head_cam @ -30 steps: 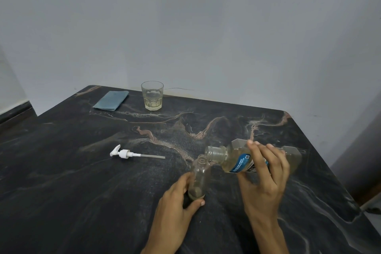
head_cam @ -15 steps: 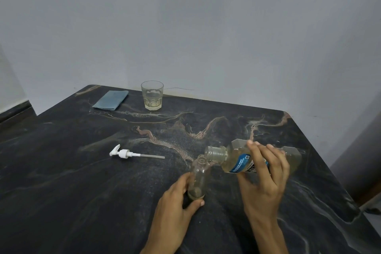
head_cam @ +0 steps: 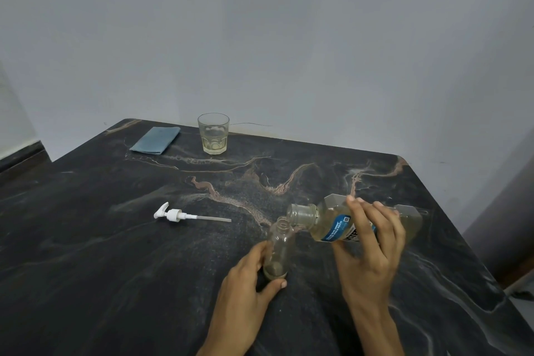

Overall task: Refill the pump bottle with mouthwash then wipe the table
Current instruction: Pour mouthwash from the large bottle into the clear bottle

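Left hand (head_cam: 245, 277) curled round the base of a small clear plastic pump bottle (head_cam: 279, 248) standing near centre on the dark veined marble table (head_cam: 86, 254), right hand (head_cam: 370, 243) gripping a tilted clear mouthwash bottle (head_cam: 341, 221) with blue label, its open mouth just over the small bottle's neck, white pump head (head_cam: 176, 214) lying to the left, folded blue cloth (head_cam: 156, 140) and glass tumbler (head_cam: 213, 133) at the far edge.

hands: 2 (head_cam: 245, 277) (head_cam: 372, 243) | bottles: 2 (head_cam: 278, 248) (head_cam: 326, 222) | glass: 1 (head_cam: 213, 133) | cloth: 1 (head_cam: 156, 139) | pump: 1 (head_cam: 176, 214) | table: 1 (head_cam: 86, 269)

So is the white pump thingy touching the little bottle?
Apart. The head view shows bare table between the pump and the small bottle.
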Tool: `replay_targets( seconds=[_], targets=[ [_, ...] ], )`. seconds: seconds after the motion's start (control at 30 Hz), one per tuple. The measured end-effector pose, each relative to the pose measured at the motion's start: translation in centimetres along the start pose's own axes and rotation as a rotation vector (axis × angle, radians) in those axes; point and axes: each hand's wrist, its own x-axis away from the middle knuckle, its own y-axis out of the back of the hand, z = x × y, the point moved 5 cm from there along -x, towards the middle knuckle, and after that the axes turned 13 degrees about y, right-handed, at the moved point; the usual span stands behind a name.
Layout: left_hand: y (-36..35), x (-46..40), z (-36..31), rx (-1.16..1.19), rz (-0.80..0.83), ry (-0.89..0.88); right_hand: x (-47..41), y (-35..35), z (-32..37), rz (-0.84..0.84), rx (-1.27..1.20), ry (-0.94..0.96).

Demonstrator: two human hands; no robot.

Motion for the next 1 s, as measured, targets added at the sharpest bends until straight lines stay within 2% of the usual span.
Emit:
replay_targets(
  seconds=[1.0],
  targets=[
    [-0.09,-0.07,0.15,0.015,0.016,-0.003,-0.02,0.01,-0.05,0.002,0.003,-0.007]
  ],
)
